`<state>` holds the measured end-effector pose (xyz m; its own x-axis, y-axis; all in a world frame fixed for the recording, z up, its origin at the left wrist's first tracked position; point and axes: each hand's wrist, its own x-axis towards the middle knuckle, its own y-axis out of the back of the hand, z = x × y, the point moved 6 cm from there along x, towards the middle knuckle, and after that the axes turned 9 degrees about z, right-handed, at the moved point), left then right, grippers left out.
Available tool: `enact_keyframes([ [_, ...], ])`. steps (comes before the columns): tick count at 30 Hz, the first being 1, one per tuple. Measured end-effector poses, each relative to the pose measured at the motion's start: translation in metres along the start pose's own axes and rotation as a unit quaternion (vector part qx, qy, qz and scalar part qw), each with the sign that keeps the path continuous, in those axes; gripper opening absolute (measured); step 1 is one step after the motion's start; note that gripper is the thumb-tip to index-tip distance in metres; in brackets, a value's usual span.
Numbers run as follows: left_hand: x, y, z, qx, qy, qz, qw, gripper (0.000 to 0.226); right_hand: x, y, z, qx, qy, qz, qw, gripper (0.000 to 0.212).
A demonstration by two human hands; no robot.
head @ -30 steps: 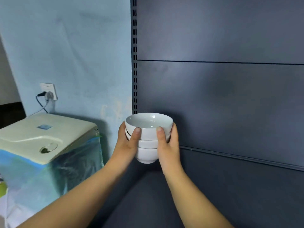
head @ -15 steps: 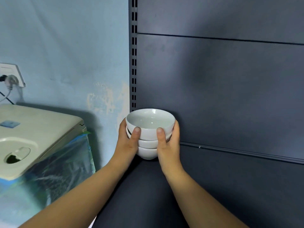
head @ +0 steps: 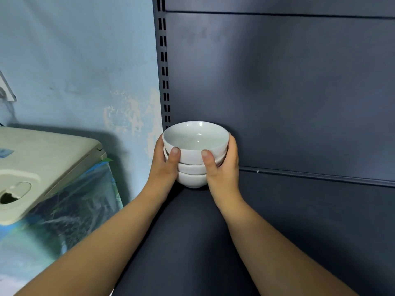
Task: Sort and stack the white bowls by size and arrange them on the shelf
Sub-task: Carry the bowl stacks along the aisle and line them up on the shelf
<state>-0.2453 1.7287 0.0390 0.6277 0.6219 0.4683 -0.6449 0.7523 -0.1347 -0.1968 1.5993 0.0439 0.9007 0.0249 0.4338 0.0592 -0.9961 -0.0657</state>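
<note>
A stack of three white bowls [head: 195,154] sits nested upright between your hands, the widest-looking rim on top and open toward you, its glazed inside catching small glints of light. The stack is at the far left rear corner of the shelf [head: 299,221], a dark grey surface that runs toward you beneath your forearms. The foot of the lowest bowl is right at the shelf surface; whether it touches or hangs just above cannot be told.

Your left hand [head: 164,167] curls around the left side of the stack, thumb laid upright against the front of the top bowl, fingers wrapped behind out of sight. Your right hand [head: 222,169] mirrors it on the right side, thumb pressed on the front near the top bowl's lower edge, fingers curved around the back. Both hands grip the stack.

Just behind the bowls rises the shelf's dark grey back panel [head: 288,92], crossed by a thin horizontal seam near the top. A slotted metal upright [head: 163,67] stands at the panel's left edge, directly behind the stack. To its left is a pale blue wall [head: 85,60] with a patch of flaking paint. Against that wall, left of the shelf, stands a cream-lidded appliance [head: 42,159] wrapped in blue plastic film [head: 74,210]. A wall socket [head: 6,90] shows at the far left edge.
</note>
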Motion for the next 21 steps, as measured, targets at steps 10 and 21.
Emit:
enact_keyframes([
  [10, 0.004, 0.001, 0.006, 0.076, -0.010, -0.011, 0.997, 0.094, 0.002, 0.003, -0.009, -0.052, 0.016, 0.017, 0.998, 0.096],
  [21, 0.001, 0.000, 0.016, 0.059, -0.033, -0.032, 0.997, 0.118, -0.002, 0.006, -0.010, -0.068, 0.023, 0.007, 0.997, 0.097],
])
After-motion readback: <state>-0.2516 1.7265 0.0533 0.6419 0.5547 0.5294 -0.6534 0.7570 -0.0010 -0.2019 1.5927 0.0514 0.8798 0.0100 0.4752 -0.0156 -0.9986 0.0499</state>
